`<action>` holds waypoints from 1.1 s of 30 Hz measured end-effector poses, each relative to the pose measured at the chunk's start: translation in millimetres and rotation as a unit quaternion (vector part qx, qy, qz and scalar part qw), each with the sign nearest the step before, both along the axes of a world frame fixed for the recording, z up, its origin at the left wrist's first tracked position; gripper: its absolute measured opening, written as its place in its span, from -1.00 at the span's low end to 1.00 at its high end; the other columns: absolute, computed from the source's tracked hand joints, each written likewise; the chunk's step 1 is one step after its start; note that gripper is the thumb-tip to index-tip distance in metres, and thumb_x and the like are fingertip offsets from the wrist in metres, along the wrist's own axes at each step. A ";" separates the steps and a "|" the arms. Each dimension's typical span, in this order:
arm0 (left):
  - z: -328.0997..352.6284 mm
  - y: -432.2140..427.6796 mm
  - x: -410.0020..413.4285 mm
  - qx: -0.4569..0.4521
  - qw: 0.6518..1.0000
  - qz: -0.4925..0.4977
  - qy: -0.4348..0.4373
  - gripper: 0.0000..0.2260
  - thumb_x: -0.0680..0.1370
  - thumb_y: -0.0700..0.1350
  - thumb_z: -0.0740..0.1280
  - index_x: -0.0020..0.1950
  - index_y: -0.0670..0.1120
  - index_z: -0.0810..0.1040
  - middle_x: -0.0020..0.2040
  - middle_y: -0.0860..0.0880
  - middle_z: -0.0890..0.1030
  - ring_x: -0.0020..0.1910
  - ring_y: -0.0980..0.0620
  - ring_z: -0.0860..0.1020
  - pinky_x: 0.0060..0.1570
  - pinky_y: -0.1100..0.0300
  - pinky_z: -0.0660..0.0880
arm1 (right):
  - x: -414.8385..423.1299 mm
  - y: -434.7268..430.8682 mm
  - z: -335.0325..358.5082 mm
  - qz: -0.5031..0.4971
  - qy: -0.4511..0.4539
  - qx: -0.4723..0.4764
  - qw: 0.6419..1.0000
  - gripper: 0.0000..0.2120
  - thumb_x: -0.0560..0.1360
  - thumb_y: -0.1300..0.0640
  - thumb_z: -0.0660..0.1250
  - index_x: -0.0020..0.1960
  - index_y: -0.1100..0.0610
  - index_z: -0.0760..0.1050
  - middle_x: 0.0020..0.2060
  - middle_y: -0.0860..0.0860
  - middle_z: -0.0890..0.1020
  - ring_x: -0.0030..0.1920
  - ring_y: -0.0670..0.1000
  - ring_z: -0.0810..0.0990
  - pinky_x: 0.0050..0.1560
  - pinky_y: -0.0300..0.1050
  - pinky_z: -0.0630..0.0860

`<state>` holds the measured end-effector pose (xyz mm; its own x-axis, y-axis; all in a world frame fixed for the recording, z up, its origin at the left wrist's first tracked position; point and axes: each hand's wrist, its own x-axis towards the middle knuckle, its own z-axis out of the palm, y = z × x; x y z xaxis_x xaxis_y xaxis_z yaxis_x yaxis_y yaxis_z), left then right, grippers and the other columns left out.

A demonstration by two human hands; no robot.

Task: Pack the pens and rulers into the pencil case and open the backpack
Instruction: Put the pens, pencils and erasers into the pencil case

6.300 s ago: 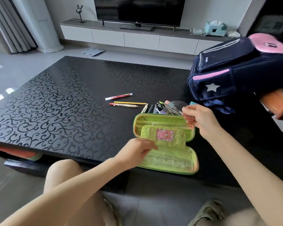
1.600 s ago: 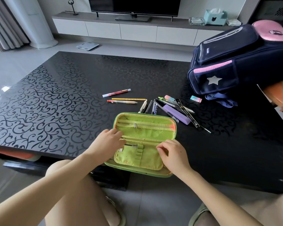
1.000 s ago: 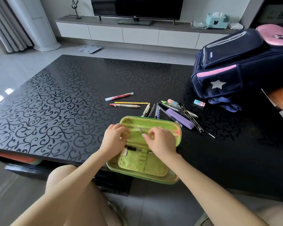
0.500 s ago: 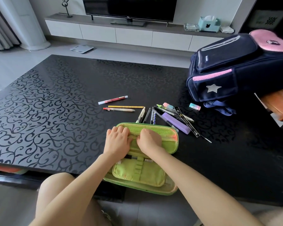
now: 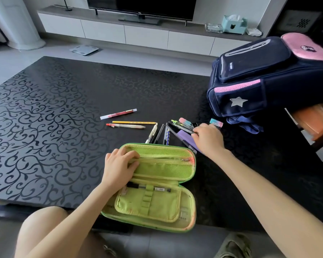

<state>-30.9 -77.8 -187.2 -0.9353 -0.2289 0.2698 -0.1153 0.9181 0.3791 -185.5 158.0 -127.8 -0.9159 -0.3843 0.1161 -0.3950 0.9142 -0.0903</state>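
The green pencil case (image 5: 157, 185) lies open at the table's (image 5: 54, 112) near edge, left hand (image 5: 119, 164) flat on its mesh half. Right hand (image 5: 207, 139) pinches into the pen pile (image 5: 177, 130); what it grips is unclear. The navy backpack (image 5: 265, 77) sits zipped at the right edge.

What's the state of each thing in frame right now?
pencil case: open flat, one pen in the loops
mesh pocket zip: shut
backpack: zipped shut, lying on the table
left hand: pressing on the case lid
right hand: on the pen pile, grip unclear
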 end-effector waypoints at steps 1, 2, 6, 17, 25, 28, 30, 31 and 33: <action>1.1 -1.0 -0.5 0.023 1.000 0.000 -0.004 -0.92 0.43 -0.03 0.37 -0.10 0.03 0.60 -0.13 0.01 0.57 -0.12 -0.09 0.47 -0.10 0.09 0.28 | -11.4 -6.2 -5.1 0.016 -0.004 0.040 0.999 -0.72 0.56 0.07 0.19 0.13 0.17 0.56 0.04 0.09 0.59 0.05 0.17 0.46 0.01 0.00 0.39; 2.0 -1.8 -0.3 0.044 0.999 0.000 -0.008 -0.94 0.43 -0.04 0.40 -0.11 0.04 0.61 -0.12 0.03 0.57 -0.10 -0.08 0.47 -0.08 0.10 0.27 | -19.7 -12.3 -8.8 0.023 -0.007 0.077 0.997 -0.72 0.55 0.05 0.20 0.16 0.17 0.54 0.07 0.08 0.58 0.08 0.17 0.45 0.05 0.01 0.37; 3.5 -3.1 -0.9 0.079 0.997 0.000 -0.017 -0.93 0.40 -0.09 0.46 -0.14 0.04 0.63 -0.16 0.07 0.52 -0.08 -0.04 0.46 -0.07 0.11 0.26 | -36.7 -29.8 -11.9 0.021 0.007 0.170 0.985 -0.79 0.53 0.18 0.18 0.09 0.13 0.53 0.08 0.07 0.57 0.15 0.13 0.43 0.12 -0.02 0.32; 7.4 -0.1 1.0 0.093 0.996 0.004 0.000 -0.92 0.40 -0.09 0.47 -0.13 0.03 0.65 -0.19 0.12 0.46 -0.09 -0.01 0.45 -0.05 0.10 0.28 | -35.5 -29.9 -16.5 0.035 0.096 0.231 0.968 -0.77 0.51 0.24 0.17 -0.05 0.07 0.60 -0.09 0.00 0.60 0.05 0.09 0.43 0.05 0.00 0.28; 12.7 3.8 6.3 0.114 0.993 0.008 0.038 -0.89 0.34 -0.15 0.51 -0.18 0.00 0.66 -0.21 0.08 0.46 -0.14 0.03 0.39 -0.05 0.05 0.34 | 0.1 -16.8 19.4 -0.001 0.158 -0.212 0.965 -0.78 0.46 0.10 0.29 -0.27 0.15 0.63 -0.27 0.07 0.68 -0.19 0.20 0.54 -0.18 -0.01 0.33; 12.9 6.1 11.0 0.110 0.993 0.002 0.049 -0.88 0.31 -0.16 0.53 -0.22 0.01 0.65 -0.19 0.03 0.50 -0.11 0.02 0.39 -0.04 0.07 0.30 | 27.6 -30.1 52.1 0.022 0.077 -0.335 0.939 -0.83 0.48 0.12 0.33 -0.15 0.16 0.66 -0.24 0.07 0.70 -0.20 0.09 0.59 -0.15 -0.01 0.44; 13.7 6.9 13.3 0.116 0.992 0.000 0.055 -0.87 0.30 -0.17 0.53 -0.23 0.01 0.64 -0.18 0.01 0.51 -0.09 0.00 0.40 -0.02 0.06 0.30 | 40.3 -47.4 62.7 0.067 -0.030 -0.395 0.916 -0.84 0.46 0.11 0.34 -0.18 0.15 0.67 -0.27 0.06 0.70 -0.25 0.01 0.61 -0.17 -0.02 0.49; 14.3 7.2 14.0 0.121 0.991 0.001 0.060 -0.87 0.30 -0.17 0.53 -0.23 0.01 0.64 -0.18 0.01 0.51 -0.08 0.00 0.40 -0.02 0.06 0.31 | 44.2 -57.7 62.3 0.084 -0.097 -0.417 0.900 -0.84 0.46 0.12 0.36 -0.21 0.16 0.67 -0.29 0.09 0.70 -0.28 0.01 0.61 -0.18 0.03 0.52; 15.9 7.7 15.2 0.129 0.989 0.002 0.068 -0.86 0.29 -0.17 0.54 -0.24 0.01 0.64 -0.18 0.03 0.49 -0.08 0.02 0.39 0.00 0.07 0.30 | 51.4 -78.3 53.4 0.093 -0.208 -0.425 0.876 -0.86 0.45 0.16 0.38 -0.21 0.19 0.66 -0.28 0.19 0.69 -0.32 0.03 0.57 -0.18 0.12 0.56</action>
